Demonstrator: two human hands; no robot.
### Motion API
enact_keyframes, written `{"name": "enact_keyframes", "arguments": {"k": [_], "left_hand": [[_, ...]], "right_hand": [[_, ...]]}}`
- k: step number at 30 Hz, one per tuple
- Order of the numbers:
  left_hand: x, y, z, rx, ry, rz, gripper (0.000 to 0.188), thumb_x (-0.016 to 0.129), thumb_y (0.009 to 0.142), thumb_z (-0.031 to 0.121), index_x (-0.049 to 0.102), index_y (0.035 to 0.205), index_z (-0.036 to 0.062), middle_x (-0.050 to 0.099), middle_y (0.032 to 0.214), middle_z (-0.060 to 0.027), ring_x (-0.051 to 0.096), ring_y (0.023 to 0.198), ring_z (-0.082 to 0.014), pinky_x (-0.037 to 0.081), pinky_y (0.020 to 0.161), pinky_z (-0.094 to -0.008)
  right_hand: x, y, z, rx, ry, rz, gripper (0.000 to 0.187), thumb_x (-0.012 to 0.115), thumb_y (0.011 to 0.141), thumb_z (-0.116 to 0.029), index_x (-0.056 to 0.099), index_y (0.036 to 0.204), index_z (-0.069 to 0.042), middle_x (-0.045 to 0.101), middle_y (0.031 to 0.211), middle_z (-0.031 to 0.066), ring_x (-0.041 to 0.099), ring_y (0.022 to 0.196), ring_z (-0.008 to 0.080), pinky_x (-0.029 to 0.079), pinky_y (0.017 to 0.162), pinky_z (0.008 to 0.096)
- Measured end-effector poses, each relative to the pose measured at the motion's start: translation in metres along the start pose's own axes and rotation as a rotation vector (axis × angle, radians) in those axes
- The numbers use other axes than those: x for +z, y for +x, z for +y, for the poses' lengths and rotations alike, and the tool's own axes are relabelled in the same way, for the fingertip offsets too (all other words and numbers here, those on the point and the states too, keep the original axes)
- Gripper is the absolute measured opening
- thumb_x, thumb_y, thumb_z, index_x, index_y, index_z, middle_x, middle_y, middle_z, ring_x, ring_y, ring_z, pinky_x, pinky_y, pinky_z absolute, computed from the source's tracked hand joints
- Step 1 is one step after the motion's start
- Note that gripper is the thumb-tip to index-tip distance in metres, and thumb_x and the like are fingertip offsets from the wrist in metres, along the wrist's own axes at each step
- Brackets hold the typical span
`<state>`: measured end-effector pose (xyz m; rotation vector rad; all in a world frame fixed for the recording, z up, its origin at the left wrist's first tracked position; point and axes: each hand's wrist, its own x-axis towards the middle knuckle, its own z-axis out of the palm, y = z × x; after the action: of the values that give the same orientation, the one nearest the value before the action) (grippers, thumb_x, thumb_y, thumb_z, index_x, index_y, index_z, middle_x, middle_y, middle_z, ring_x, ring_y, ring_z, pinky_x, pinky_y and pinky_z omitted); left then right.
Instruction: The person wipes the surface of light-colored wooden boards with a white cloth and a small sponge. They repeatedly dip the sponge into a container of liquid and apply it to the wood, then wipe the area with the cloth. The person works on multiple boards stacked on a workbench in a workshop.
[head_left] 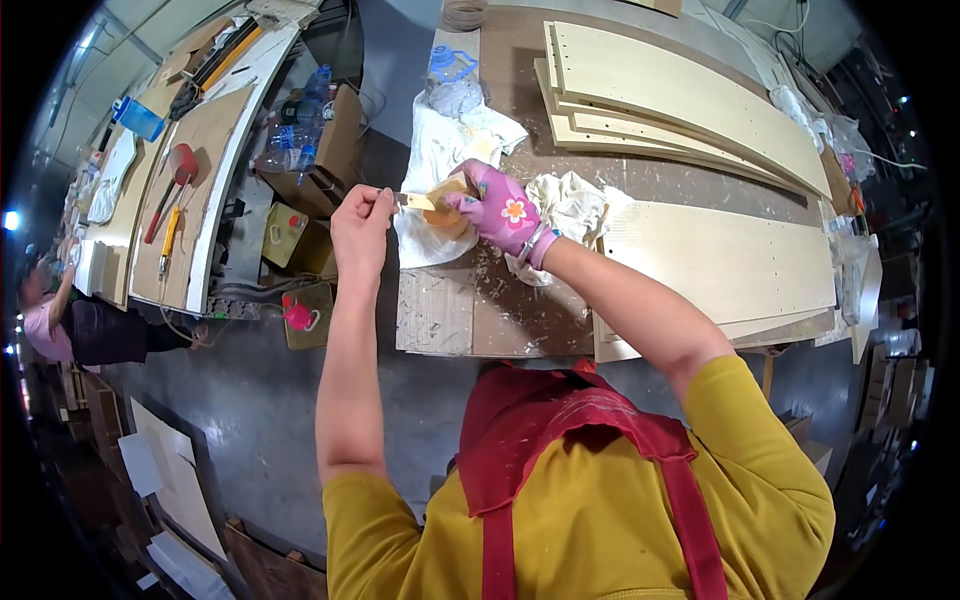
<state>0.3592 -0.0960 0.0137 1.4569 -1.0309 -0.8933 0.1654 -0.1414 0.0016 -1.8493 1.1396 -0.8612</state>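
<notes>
My bare left hand (362,225) is closed in a pinch on the end of a thin, flat, blade-like tool (416,201). The tool reaches across to the other hand, and its exact kind is hard to make out. My right hand (507,212), in a purple glove with a flower on it, has its fingers closed around a small tan piece (448,188) that meets the tool. Below them, a white cloth (425,246) lies on the table's left side. Another crumpled cloth (568,207) sits just right of the gloved hand.
Pale drilled boards (680,95) are stacked at the table's far right, with more boards (720,262) nearer. A clear jug (453,85) with a blue cap stands beyond the cloth. Left, a side bench holds a red-handled tool (178,172) and yellow cutter (169,240); another person (75,325) stands there.
</notes>
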Motion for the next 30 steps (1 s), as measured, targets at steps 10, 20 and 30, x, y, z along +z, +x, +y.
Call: {"name": "enact_keyframes", "arguments": {"k": [10,20,30], "left_hand": [[0.008,-0.008,-0.006,0.114,0.196,0.048,0.016,0.062,0.09,0.011,0.058,0.081,-0.0022,0.059,0.066,-0.0005,0.048,0.061,-0.0025,0.039,0.056,-0.0208],[0.01,-0.023,0.016,0.154,0.283,0.107,0.014,0.064,0.087,0.011,0.057,0.085,-0.0013,0.057,0.064,-0.0082,0.05,0.059,-0.0091,0.044,0.059,-0.0259],[0.019,-0.03,0.011,0.183,0.186,0.142,0.014,0.065,0.086,0.011,0.058,0.086,-0.0009,0.06,0.067,-0.0091,0.055,0.061,-0.0126,0.045,0.061,-0.0278]], "right_hand": [[-0.003,0.012,0.0,0.033,-0.037,-0.001,0.029,0.064,0.084,-0.026,0.054,0.094,0.0,0.061,0.084,0.0236,0.061,0.081,0.0403,0.047,0.07,0.0424],[-0.028,0.001,0.019,0.52,0.826,-0.207,0.03,0.068,0.088,-0.017,0.055,0.11,-0.001,0.063,0.091,0.0045,0.058,0.075,0.0106,0.049,0.062,0.0249],[0.002,-0.004,0.013,0.265,0.552,0.001,0.026,0.067,0.087,-0.013,0.052,0.102,0.001,0.06,0.082,0.0048,0.053,0.068,0.009,0.044,0.06,0.0252]]}}
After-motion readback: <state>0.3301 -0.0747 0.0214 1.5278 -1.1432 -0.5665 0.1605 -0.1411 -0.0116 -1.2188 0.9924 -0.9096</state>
